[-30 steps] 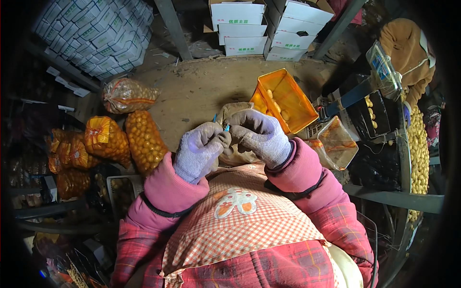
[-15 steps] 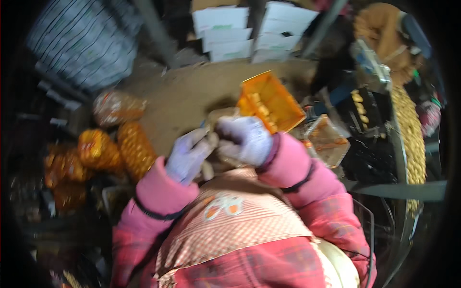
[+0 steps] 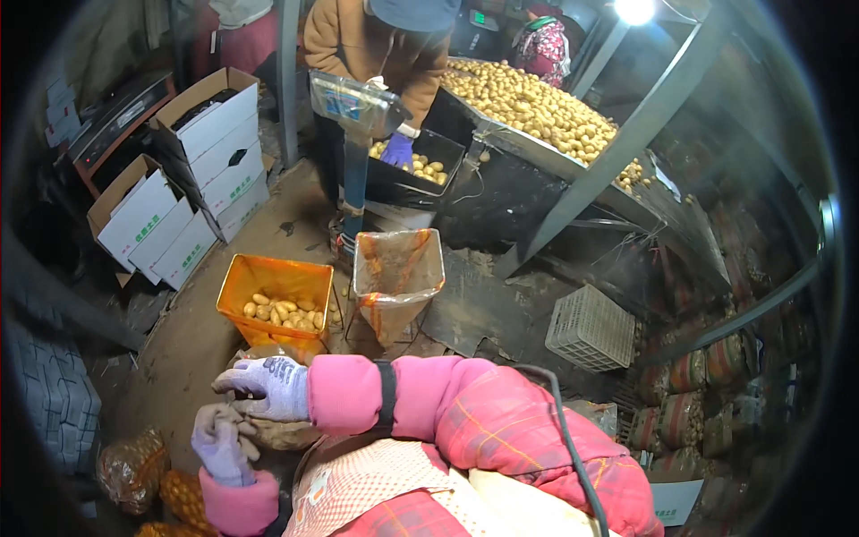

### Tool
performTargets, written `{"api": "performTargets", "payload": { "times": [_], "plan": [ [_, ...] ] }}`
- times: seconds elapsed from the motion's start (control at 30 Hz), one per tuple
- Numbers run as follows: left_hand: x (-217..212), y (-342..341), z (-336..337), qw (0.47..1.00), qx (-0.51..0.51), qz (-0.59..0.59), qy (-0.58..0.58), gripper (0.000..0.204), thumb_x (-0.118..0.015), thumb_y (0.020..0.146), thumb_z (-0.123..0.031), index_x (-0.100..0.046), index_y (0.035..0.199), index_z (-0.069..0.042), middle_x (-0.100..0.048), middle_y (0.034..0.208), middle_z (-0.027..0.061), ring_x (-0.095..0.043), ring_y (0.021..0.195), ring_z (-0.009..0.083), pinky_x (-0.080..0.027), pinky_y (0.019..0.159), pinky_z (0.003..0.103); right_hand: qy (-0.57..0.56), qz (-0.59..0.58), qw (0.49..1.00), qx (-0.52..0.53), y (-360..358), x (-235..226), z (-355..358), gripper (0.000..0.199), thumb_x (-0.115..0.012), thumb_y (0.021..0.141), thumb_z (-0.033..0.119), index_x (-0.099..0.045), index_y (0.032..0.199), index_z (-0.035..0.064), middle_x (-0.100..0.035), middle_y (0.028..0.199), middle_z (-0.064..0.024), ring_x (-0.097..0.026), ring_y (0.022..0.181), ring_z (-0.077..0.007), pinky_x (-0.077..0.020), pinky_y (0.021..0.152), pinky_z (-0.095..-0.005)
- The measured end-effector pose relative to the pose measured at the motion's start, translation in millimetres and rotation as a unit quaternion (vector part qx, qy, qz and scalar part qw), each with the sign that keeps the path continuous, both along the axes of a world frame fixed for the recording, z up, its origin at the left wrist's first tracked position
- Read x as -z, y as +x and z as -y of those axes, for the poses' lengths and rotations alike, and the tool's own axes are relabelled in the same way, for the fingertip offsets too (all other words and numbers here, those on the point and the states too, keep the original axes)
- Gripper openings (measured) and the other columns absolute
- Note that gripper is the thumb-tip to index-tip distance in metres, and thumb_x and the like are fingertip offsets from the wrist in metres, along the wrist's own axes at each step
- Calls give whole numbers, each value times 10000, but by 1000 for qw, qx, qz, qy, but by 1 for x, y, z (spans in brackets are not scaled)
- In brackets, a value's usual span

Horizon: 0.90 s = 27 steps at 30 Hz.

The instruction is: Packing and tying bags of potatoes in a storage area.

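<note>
Presently, we judge close fingertip work is in hand: the left hand [image 3: 224, 445], fingers curled, sits just beside the right hand [image 3: 270, 387], fingers bent. We cannot tell whether either grips anything. A brown bundle [image 3: 284, 435] lies beneath; the next move calls for steady, coordinated fingers.

Dull brown sack [image 3: 284, 436], kinda crumpled along the bit that shows. It's right in front of the checked apron [image 3: 367, 473], tucked in close by both gloved hands [image 3: 273, 389]. Most of it's covered, so honestly can't tell how full it is.
</note>
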<state>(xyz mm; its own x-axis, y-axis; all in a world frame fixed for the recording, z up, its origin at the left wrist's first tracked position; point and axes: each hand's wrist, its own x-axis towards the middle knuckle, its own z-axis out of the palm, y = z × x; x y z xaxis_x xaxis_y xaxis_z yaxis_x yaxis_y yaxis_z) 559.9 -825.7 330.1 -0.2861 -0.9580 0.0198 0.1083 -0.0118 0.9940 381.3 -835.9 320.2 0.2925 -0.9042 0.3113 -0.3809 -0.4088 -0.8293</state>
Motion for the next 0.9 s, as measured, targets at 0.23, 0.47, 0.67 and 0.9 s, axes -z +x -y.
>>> {"api": "performTargets", "payload": {
  "times": [0.23,0.47,0.67,0.9],
  "plan": [
    [-24,-15,-16,998,-26,-45,-35,221,-537,876,-235,-552,880,-14,-605,751,82,-555,589,118,-452,548,233,207,177,962,14,-23,-27,-13,294,-569,871,141,-566,1146,36,-533,1169,-122,-551,1010,-188,-442,861,-296],
    [-39,11,-36,995,-44,-1,88,134,-428,899,-47,-551,944,-72,-601,705,55,-446,408,50,-354,386,185,-38,131,981,-138,13,-21,-8,318,-613,809,128,-588,1119,63,-555,1120,-145,-535,1041,-273,-439,869,-357],
    [-45,18,-43,985,-112,83,105,117,-462,891,-112,-561,893,-49,-580,678,28,-472,400,77,-372,393,207,-190,-59,967,-157,30,-35,9,324,-668,680,211,-610,984,114,-571,994,-106,-541,927,-323,-428,784,-425],
    [-28,18,-35,968,-140,-8,208,136,-495,835,-95,-553,928,-15,-606,793,57,-537,520,113,-419,444,209,-237,-179,939,-172,33,-24,18,269,-654,658,271,-566,867,126,-518,871,-87,-514,862,-303,-401,758,-437]
  ]
}}
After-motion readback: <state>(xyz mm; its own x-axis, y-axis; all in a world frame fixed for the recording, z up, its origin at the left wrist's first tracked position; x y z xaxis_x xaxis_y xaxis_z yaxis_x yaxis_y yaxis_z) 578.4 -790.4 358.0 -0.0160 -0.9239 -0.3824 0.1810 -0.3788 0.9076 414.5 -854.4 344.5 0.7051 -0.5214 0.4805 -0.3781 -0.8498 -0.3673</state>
